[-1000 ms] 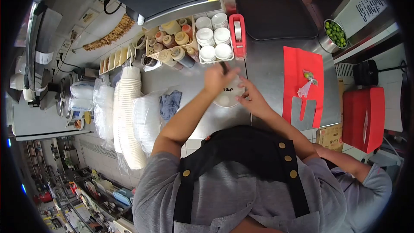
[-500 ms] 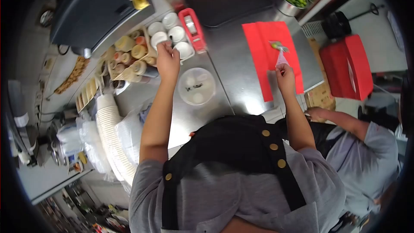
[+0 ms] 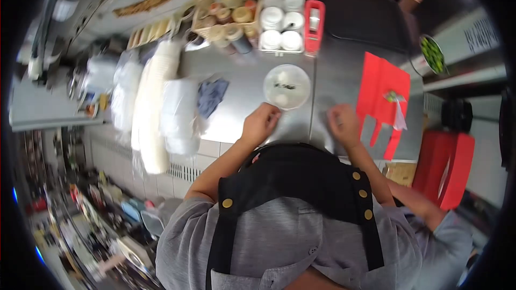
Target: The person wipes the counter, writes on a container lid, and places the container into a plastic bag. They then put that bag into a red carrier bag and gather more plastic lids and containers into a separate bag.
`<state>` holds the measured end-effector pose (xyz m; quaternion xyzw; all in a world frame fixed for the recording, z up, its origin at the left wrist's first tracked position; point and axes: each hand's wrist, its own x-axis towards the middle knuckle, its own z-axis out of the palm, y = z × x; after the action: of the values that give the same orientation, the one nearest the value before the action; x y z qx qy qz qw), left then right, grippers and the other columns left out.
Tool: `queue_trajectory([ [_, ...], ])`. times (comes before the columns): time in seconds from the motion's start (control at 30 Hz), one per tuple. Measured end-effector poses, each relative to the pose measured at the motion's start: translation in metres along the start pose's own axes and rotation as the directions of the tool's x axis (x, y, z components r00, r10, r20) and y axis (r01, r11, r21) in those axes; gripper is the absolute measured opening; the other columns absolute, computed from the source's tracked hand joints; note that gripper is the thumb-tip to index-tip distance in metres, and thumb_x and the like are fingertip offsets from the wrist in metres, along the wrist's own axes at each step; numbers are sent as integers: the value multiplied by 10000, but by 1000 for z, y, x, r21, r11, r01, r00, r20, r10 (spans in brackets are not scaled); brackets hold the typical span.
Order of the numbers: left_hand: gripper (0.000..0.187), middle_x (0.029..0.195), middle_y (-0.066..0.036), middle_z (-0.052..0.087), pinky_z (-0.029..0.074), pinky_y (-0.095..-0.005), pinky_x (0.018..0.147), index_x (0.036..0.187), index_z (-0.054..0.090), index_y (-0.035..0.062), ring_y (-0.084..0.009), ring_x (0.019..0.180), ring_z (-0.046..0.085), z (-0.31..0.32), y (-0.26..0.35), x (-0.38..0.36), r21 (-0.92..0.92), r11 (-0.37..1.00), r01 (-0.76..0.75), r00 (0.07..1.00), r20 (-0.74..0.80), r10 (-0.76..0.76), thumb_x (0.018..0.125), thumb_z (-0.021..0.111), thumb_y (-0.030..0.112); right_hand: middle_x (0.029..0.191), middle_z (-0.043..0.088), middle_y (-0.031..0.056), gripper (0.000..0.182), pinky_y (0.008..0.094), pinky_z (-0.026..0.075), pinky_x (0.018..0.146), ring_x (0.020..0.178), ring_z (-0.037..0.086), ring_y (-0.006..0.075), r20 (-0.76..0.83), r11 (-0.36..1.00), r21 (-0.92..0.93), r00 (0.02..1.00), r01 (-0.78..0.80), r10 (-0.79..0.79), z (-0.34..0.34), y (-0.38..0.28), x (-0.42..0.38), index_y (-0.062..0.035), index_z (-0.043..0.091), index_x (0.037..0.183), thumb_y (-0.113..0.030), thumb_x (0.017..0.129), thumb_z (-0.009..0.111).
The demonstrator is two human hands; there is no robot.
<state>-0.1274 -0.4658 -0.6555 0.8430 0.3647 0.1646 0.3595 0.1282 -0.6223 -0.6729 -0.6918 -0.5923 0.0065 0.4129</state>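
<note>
Resting on the table (image 3: 236,83) near its front edge: left hand (image 3: 260,123) curled, grip closed on nothing visible; right hand (image 3: 343,123) flat, holding nothing. Lidded clear container (image 3: 287,86) just beyond, untouched. Could be knocked sideways by a careless forward reach, likely smearing lid writing.

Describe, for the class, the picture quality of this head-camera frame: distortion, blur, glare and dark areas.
Head view: strong fisheye bending, with black corners around a round image. Motion blur smears the stacked cups at left and the shelves below. The steel counter shows soft glare. The lidded container, left hand and right hand are only slightly soft.
</note>
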Motion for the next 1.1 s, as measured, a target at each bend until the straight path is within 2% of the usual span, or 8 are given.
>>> queue_trajectory([
  [0.2,171,899,-84,662,533,-284,661,1059,609,-9,-148,771,637,-59,-70,-55,-361,917,168,804,-488,-339,1009,571,150,890,591,3,97,326,519,724,938,581,187,325,775,374,711,509,-623,144,-120,72,-132,631,862,-186,785,654],
  [0.37,196,897,-62,633,493,-254,685,1063,583,-13,-113,735,577,-86,-95,-103,-472,852,225,799,-412,-439,1023,565,178,1166,591,23,204,476,469,852,1161,500,301,416,913,121,816,389,-403,312,-182,109,-154,695,1005,-189,839,583],
  [0.5,184,904,-63,642,479,-246,688,1062,595,3,-112,726,578,-111,-110,-126,-458,854,246,885,-254,-391,1016,579,181,1221,583,0,226,460,424,914,1201,485,294,500,945,-44,826,325,-261,353,-183,110,-197,686,1044,-208,859,557],
  [0.77,169,888,-51,643,489,-259,733,1057,615,3,-112,784,586,-135,-173,-93,-428,866,258,955,-19,-295,1012,588,163,1227,579,28,259,433,440,948,1183,523,269,380,916,-146,876,372,-295,209,-90,-18,-195,630,1072,-178,818,585],
  [0.87,176,882,-53,652,495,-259,732,1058,614,-2,-113,770,596,-132,-159,-56,-406,898,171,985,41,-169,1014,580,166,1203,588,61,322,417,475,906,1163,526,314,434,953,-300,894,27,111,119,-38,-71,-152,635,1071,-54,765,615],
  [0.93,174,879,-59,660,499,-259,718,1062,617,5,-115,755,603,-119,-155,-36,-422,896,136,991,71,-117,1011,584,167,1209,596,68,348,424,482,899,1128,539,319,140,840,-495,933,-224,331,70,-25,-85,-138,643,1087,-42,752,632],
  [1.0,172,878,-59,664,500,-261,704,1065,622,15,-115,750,607,-110,-136,-17,-416,906,84,993,115,-40,1009,588,174,1188,604,70,363,435,483,900,1100,547,317,-111,753,-544,921,-371,374,50,-15,-95,-129,651,1099,-31,750,639],
  [1.1,163,895,-51,666,511,-275,717,1090,622,39,-124,783,613,-88,-105,0,-366,930,40,979,202,38,974,629,152,1069,622,99,301,437,503,841,1029,574,340,-104,762,-465,882,-451,459,63,-19,-89,-111,659,1050,-61,753,652],
])
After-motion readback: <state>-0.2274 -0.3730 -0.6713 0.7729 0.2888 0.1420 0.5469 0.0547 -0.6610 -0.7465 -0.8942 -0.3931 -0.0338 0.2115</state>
